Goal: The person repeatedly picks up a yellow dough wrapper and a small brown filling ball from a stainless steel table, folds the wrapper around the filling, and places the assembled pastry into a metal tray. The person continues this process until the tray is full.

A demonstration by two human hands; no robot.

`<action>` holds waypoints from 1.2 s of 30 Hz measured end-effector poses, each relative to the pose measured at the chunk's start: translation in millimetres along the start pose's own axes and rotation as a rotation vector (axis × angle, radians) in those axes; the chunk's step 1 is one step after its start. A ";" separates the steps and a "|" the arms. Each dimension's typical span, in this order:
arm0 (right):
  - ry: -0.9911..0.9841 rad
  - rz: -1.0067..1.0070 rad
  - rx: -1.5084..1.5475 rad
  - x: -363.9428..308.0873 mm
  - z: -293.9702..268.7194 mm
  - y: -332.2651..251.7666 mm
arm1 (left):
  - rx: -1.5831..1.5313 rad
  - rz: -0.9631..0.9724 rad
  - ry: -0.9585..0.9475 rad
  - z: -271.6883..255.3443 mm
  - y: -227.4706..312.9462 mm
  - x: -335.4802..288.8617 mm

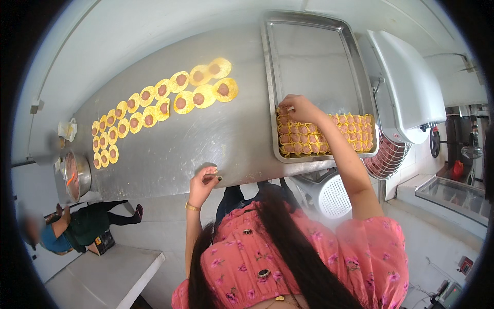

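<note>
My right hand [300, 108] reaches over the left side of a metal tray [273, 67], its fingers pinched around a yellow-wrapped meat dumpling [282, 111] beside the tray's left wall. Several rows of similar dumplings [355, 136] fill the tray's near end, their pink filling showing between yellow folds. My left hand [203, 184] hovers by the table's front edge. Its fingers are loosely curled, thumb apart, with nothing seen between them. Farther left and back, round yellow wrappers [205, 96] lie flat in rows, each with a dab of pink meat filling.
The metal table [170, 154] carries it all. A metal bowl [77, 176] with pink filling stands at its left end. Right of the tray are a white appliance [406, 87] and a red wire basket [389, 158]. A white perforated stool [334, 197] stands below; another person [77, 226] is at far left.
</note>
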State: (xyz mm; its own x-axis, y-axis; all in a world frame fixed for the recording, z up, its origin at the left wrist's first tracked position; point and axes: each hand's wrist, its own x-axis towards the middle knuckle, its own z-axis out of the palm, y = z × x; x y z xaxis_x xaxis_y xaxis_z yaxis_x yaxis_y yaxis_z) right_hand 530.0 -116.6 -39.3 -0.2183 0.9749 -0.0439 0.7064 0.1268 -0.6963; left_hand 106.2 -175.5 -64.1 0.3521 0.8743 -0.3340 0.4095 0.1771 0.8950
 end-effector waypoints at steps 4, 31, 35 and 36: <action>0.032 0.121 0.084 0.1 -2.5 -3.2 | 0.032 0.021 -0.011 -4.1 0.5 -1.9; 0.373 0.199 -0.006 16.8 -8.1 -53.0 | 0.477 0.132 0.988 -336.8 -6.5 77.2; 0.334 0.236 -0.140 21.4 17.8 -115.7 | 0.583 -0.037 1.142 -487.1 -38.2 131.7; 0.338 0.219 -0.212 23.8 26.3 -132.8 | 0.568 -0.078 1.145 -517.8 -49.4 146.0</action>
State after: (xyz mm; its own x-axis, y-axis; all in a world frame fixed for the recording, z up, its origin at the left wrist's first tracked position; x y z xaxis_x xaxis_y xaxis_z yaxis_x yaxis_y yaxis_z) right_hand 413.3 -115.0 33.3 0.1590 0.9835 0.0866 0.8415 -0.0892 -0.5328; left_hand -298.5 177.4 -3.9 -0.4950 0.8089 0.3172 0.7961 0.2759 0.5387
